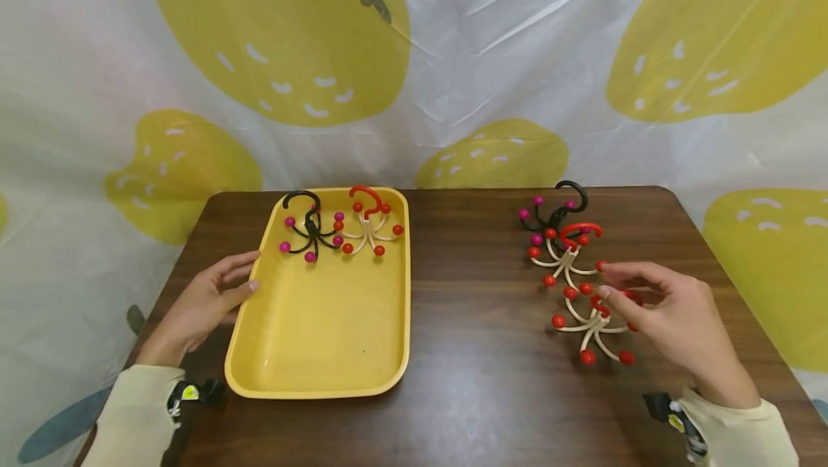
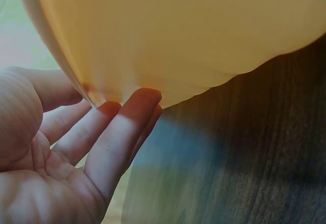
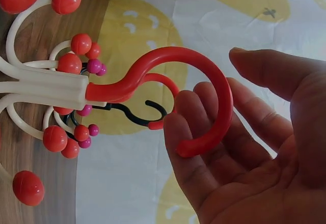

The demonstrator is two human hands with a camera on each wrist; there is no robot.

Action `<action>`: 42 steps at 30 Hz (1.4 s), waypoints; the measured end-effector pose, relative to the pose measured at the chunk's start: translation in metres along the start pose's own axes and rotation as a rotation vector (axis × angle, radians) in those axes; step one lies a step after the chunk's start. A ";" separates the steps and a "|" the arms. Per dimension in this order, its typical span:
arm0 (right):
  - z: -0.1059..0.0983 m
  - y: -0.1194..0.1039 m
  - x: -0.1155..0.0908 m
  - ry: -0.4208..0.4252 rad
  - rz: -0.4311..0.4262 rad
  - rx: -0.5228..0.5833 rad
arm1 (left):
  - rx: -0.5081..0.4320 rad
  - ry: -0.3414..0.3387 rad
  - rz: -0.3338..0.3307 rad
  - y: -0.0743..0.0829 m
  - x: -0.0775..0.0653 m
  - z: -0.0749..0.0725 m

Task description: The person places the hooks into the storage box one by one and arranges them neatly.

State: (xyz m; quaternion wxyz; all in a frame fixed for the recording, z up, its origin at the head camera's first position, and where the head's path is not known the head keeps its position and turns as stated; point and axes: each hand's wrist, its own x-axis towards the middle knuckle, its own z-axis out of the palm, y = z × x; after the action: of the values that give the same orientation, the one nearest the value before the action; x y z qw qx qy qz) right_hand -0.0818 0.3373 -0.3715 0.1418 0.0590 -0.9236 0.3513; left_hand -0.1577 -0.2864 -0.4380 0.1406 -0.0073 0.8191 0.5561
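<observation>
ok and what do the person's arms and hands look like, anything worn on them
The left hand and right hand are gloveless. Both arms have cream sleeves; near each cuff sits a dark band with a yellow patch and small black block.

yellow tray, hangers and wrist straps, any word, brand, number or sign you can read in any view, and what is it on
No readable text in any view.
Yellow tray, hooked hangers, backdrop cloth: no lettering seen.
Left strap's yellow patch, right strap's yellow patch: too small to tell whether marked.
</observation>
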 end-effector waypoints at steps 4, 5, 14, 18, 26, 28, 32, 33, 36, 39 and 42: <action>0.000 0.001 -0.001 0.006 -0.010 -0.026 | -0.004 0.001 0.004 -0.001 -0.001 0.000; -0.001 0.001 -0.002 0.005 -0.012 -0.037 | -0.009 -0.001 0.006 -0.002 -0.001 0.000; -0.007 0.007 -0.008 -0.038 0.014 -0.074 | -0.037 -0.020 0.015 -0.005 -0.001 -0.001; -0.007 0.010 -0.011 -0.038 0.030 -0.078 | -0.034 -0.021 0.013 -0.003 -0.001 -0.001; -0.006 0.011 -0.011 -0.027 -0.004 -0.115 | -0.022 -0.022 0.017 -0.002 0.001 -0.002; -0.006 0.011 -0.010 -0.021 -0.011 -0.114 | -0.022 -0.023 0.023 -0.002 0.002 -0.002; -0.007 0.010 -0.009 -0.006 -0.030 -0.109 | -0.025 -0.022 0.024 -0.002 0.002 -0.002; -0.007 0.010 -0.009 -0.003 -0.034 -0.105 | -0.026 -0.022 0.024 -0.003 0.002 -0.002; -0.007 0.009 -0.009 0.001 -0.049 -0.101 | -0.026 -0.020 0.024 -0.002 0.002 -0.002; -0.008 0.008 -0.008 0.007 -0.062 -0.101 | -0.020 -0.019 0.023 -0.003 0.002 -0.002; -0.009 0.007 -0.006 0.014 -0.072 -0.107 | -0.017 -0.018 0.020 -0.003 0.002 -0.002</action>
State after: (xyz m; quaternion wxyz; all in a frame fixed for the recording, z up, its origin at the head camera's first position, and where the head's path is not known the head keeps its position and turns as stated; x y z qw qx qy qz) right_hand -0.0755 0.3488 -0.3713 0.1639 0.0818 -0.9373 0.2966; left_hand -0.1594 -0.2892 -0.4402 0.1423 0.0050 0.8130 0.5646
